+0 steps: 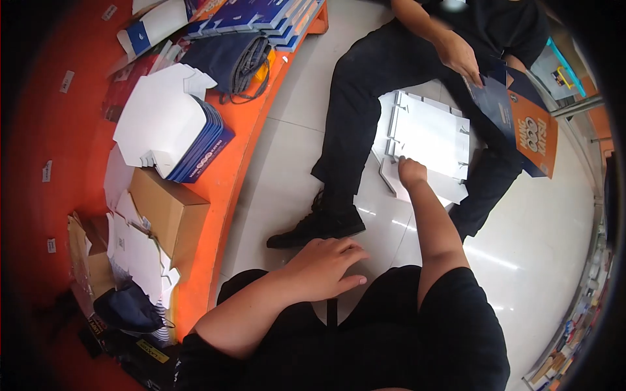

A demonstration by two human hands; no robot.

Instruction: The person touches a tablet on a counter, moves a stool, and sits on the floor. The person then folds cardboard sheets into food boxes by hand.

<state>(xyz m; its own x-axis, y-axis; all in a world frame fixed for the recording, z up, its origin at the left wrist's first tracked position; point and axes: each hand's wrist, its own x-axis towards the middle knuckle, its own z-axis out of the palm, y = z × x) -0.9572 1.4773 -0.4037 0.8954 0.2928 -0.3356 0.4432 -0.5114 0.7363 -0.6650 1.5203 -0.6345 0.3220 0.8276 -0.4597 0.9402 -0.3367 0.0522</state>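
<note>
My right hand (412,172) reaches forward, its fingers closed at the near left edge of a flat white cardboard box blank (432,133). That blank tops a pile of similar white blanks on the floor, between the legs of a person sitting opposite. Above my lap hovers my left hand (328,266), palm down, fingers apart, holding nothing. The other person's hand (458,57) is at a blue and orange printed box (531,124), which stands by their thigh to the right of the pile.
An orange shelf (231,176) runs along my left. On it lie a stack of white-and-blue box blanks (166,120), a brown carton (173,212), a dark cloth bag (225,62) and blue printed boxes (251,16). The person's black shoe (317,225) rests on the tiled floor.
</note>
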